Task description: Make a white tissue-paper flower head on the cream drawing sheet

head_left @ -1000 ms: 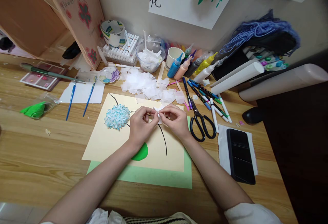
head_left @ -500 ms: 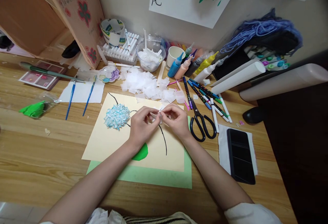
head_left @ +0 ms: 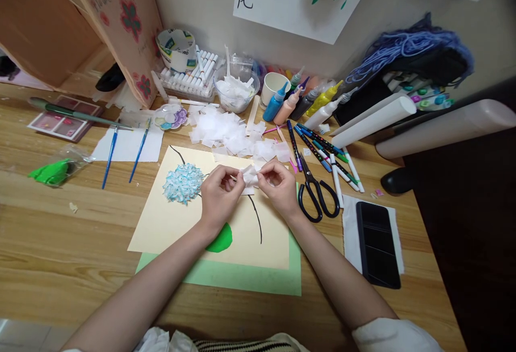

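My left hand and my right hand meet over a cream sheet of paper, both pinching one small white tissue piece between fingertips. On the cream sheet sit a blue-and-white crumpled paper flower, a drawn black stem and a green leaf. A green sheet lies under the cream one. A heap of white tissue squares lies just behind my hands.
Black scissors and several markers lie right of my hands, a black phone farther right. Paint bottles, a cup, a bowl of tissue, a palette and two brushes stand behind.
My fingers have worked the tissue piece, which now shows more crumpled and spread between the fingertips. My right hand has shifted slightly up. Everything else on the table stays put.
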Demonstrator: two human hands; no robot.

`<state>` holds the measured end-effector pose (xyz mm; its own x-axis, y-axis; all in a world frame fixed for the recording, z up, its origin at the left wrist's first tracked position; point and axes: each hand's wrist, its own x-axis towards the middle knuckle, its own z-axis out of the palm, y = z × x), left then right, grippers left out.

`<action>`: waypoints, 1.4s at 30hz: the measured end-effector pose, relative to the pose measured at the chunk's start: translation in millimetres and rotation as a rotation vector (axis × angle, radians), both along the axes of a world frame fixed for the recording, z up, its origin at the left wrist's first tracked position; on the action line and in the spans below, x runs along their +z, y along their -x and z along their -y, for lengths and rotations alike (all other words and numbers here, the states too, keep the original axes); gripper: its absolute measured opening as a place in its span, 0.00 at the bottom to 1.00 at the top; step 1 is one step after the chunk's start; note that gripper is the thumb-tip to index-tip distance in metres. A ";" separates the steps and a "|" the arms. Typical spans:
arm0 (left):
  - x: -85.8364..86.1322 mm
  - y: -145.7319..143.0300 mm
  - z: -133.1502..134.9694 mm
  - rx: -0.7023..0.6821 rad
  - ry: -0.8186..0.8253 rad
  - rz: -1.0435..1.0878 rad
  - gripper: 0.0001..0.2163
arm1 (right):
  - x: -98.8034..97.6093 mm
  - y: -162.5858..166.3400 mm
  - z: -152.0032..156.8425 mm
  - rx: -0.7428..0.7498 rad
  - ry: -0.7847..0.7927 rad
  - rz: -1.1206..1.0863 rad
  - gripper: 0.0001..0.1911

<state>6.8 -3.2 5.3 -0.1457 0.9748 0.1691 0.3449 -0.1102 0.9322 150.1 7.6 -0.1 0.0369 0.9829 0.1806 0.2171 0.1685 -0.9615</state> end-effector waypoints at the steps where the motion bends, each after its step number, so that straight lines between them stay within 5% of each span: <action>1: 0.5 -0.2 -0.3 0.009 0.003 0.011 0.04 | -0.5 0.0 -0.2 -0.003 0.003 -0.008 0.04; 18: 2.3 -0.1 3.2 -0.122 -0.111 -0.013 0.02 | 1.8 4.2 4.6 0.054 0.005 0.118 0.11; 42: -0.6 0.8 2.0 -0.007 -0.069 0.017 0.04 | 1.9 1.1 3.9 0.042 -0.068 -0.030 0.13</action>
